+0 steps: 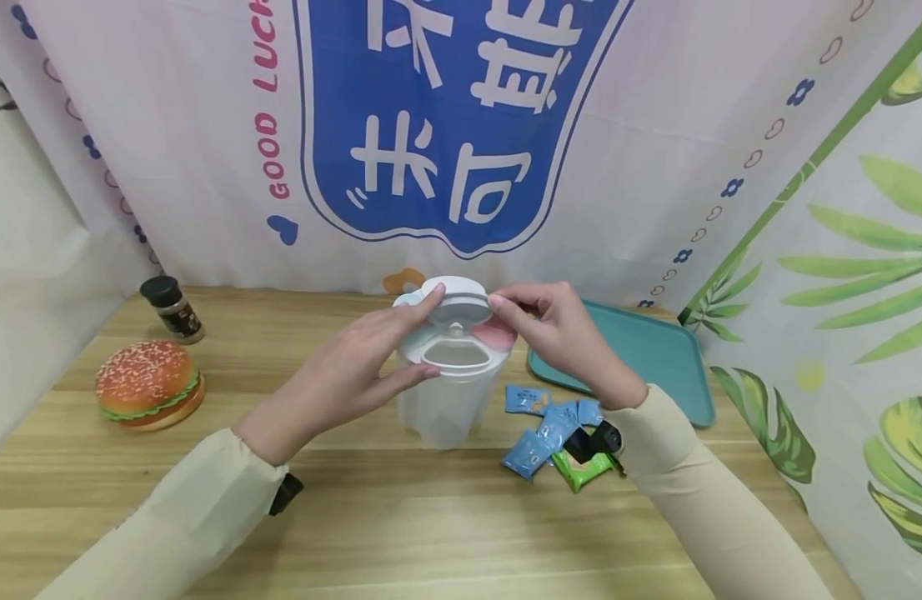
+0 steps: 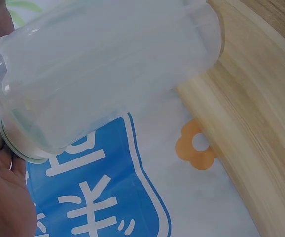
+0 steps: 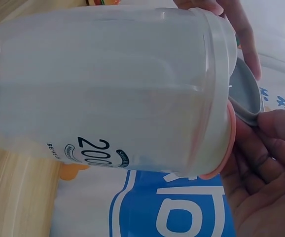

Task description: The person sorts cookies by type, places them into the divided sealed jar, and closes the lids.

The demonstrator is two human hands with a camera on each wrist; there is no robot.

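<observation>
A translucent plastic storage canister stands upright on the table, its lid split into coloured flaps. One grey-white flap is tilted up over an oval opening, and a pink flap beside it lies down. My left hand holds the lid from the left, thumb at the near rim and a finger against the raised flap. From the other side, my right hand pinches the raised flap's edge between thumb and finger, as the right wrist view also shows. Black print marks the canister wall.
Several blue and green snack packets lie right of the canister, partly behind the right wrist. Behind them is a teal tray. A toy hamburger and a black-capped seasoning jar stand at the left. A printed curtain hangs along the table's back.
</observation>
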